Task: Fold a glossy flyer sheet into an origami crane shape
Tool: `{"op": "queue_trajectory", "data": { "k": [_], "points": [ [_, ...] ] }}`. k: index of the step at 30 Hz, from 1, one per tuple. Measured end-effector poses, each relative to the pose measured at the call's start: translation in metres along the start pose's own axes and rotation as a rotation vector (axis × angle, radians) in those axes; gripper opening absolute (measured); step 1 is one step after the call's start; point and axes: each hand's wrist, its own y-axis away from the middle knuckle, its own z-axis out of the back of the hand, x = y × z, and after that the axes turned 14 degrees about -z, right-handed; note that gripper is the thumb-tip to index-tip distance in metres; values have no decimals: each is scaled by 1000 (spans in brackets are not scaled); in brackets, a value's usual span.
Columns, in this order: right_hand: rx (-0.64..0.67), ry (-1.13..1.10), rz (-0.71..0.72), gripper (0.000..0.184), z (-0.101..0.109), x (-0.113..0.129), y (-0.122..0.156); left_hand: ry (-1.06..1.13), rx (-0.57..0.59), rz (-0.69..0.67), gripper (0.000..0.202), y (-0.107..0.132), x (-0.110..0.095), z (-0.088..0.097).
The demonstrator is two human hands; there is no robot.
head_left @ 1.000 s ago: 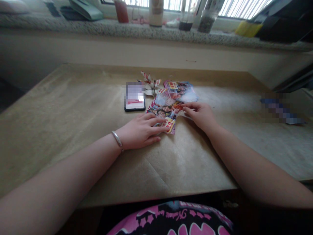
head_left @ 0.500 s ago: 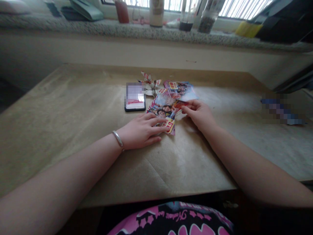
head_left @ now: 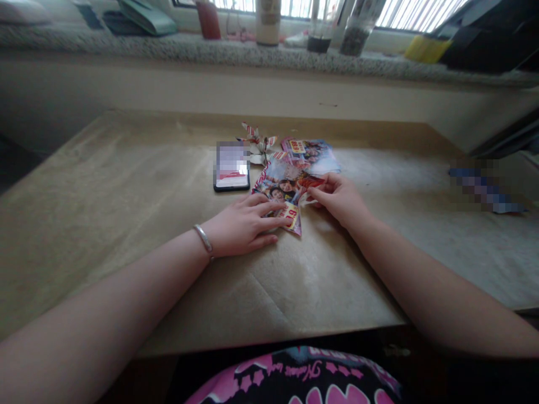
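The left hand (head_left: 242, 225) lies flat, fingers slightly spread over a glossy, brightly printed paper sheet (head_left: 275, 179) on the smooth, faintly creased tan tabletop (head_left: 337, 280). The right hand (head_left: 343, 202) pinches the sheet's right edge, where pale paper shows. Beyond sit a spiky folded-paper shape (head_left: 258, 158) and flat printed papers (head_left: 318, 152); a rectangular phone (head_left: 231, 180) lies just left.
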Motion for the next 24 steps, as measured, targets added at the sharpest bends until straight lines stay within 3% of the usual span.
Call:
{"op": "queue_trajectory", "data": {
  "k": [6, 16, 24],
  "points": [
    [74, 1, 84, 24, -2, -4, 0, 85, -14, -45, 43, -2, 3, -1],
    [61, 173, 235, 16, 0, -9, 3, 135, 8, 23, 45, -2, 1, -2],
    [110, 268, 297, 17, 4, -11, 5, 169, -124, 66, 36, 1, 2, -4]
  ]
}}
